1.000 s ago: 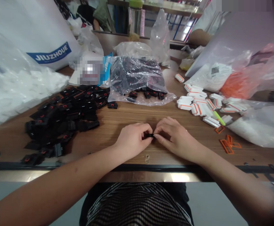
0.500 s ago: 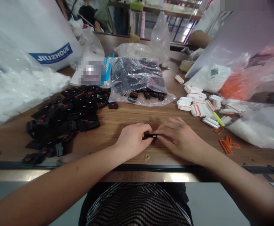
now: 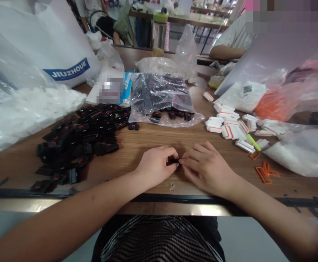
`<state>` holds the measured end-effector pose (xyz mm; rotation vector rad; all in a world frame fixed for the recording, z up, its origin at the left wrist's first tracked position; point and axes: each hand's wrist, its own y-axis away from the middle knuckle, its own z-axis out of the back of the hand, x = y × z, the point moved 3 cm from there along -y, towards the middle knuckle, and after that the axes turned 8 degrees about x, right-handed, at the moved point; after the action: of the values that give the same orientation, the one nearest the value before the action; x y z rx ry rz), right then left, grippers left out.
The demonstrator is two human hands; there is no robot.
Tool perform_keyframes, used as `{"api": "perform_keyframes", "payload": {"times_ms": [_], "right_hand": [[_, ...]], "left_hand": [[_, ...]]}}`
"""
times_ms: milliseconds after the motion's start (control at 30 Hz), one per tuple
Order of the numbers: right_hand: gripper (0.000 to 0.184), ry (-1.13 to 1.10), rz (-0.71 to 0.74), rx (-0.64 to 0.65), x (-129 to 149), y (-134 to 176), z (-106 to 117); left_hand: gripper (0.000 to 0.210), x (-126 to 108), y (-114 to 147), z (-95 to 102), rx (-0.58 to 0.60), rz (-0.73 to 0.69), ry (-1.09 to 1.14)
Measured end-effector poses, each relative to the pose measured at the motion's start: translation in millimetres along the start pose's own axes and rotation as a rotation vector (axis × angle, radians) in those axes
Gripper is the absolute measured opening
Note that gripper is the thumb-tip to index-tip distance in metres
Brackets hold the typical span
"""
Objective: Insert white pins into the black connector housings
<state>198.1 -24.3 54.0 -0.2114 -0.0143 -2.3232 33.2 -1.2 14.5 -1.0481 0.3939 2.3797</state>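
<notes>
Between my two hands, low over the middle of the wooden table (image 3: 145,140), is a small black plastic part (image 3: 173,161), mostly covered by fingers. My left hand (image 3: 156,163) pinches it between thumb and curled fingers. From the other side, the fingertips of my right hand (image 3: 206,165) close on its right end. To the left lies a heap of black plastic pieces (image 3: 93,134), some with small red marks. White blocks with orange edges (image 3: 231,125) are piled on the right, and several thin orange frames (image 3: 266,173) lie below them.
A clear bag of black pieces (image 3: 161,92) sits at the back centre. Bags of white parts (image 3: 38,109) stand left, and another bag with white and orange contents (image 3: 273,103) right. A green-lidded bottle (image 3: 159,32) is behind. Another person's arm (image 3: 226,52) rests at the far right.
The whole view has shifted slightly downward and to the right on the left side. Both hands keep hold of the black part, and its small light-coloured end detail no longer shows.
</notes>
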Motion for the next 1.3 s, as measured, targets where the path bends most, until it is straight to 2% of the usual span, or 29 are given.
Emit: {"api": "perform_keyframes", "payload": {"times_ms": [133,267,400,500,567,633,700,767,800,867,933,1033,1167,1300], "right_hand": [[0.023,-0.203,-0.093,-0.040,-35,-20,11],[0.031,0.013,-0.417,-0.066,-77,-70,8],[0.039,0.165,-0.579,-0.043,-89,-120,-6],[0.031,0.156,-0.594,-0.023,-86,-134,-12],[0.024,0.101,-0.572,-0.020,-85,-128,-11],[0.019,-0.076,-0.517,-0.024,-83,-112,-6],[0.018,-0.388,-0.438,0.015,-80,-92,-2],[0.024,-0.691,-0.398,0.131,-74,-73,0],[0.027,-0.805,-0.399,0.189,-70,-64,-1],[0.029,-0.966,-0.400,0.290,-62,-52,-4],[0.031,-1.044,-0.388,0.339,-55,-46,-7],[0.035,-1.021,-0.385,0.299,-58,-36,-7],[0.029,-0.756,-0.467,0.096,-84,-2,2],[0.022,-0.437,-0.632,0.178,-106,39,0]], "left_hand": [[0.006,-2,1,0.6,0.012,0.003,-0.008],[0.005,-2,1,-1.2,0.040,-0.003,-0.018],[0.006,-3,3,-2.3,0.074,-0.047,-0.032],[0.010,-6,7,0.0,0.086,-0.082,-0.038],[0.015,-8,8,2.8,0.099,-0.118,-0.008],[0.011,-6,7,7.7,0.049,-0.152,0.062],[0.004,0,5,15.1,-0.127,-0.153,0.135],[0.018,8,1,20.8,-0.318,-0.141,0.167],[0.028,11,-1,20.9,-0.346,-0.151,0.174],[0.037,14,-6,17.2,-0.299,-0.203,0.175],[0.029,14,-9,12.4,-0.234,-0.249,0.178],[0.017,16,-11,9.0,-0.213,-0.232,0.160],[0.014,19,-12,8.8,-0.164,-0.121,0.004],[0.016,18,-11,8.6,-0.112,-0.076,-0.066]]}}
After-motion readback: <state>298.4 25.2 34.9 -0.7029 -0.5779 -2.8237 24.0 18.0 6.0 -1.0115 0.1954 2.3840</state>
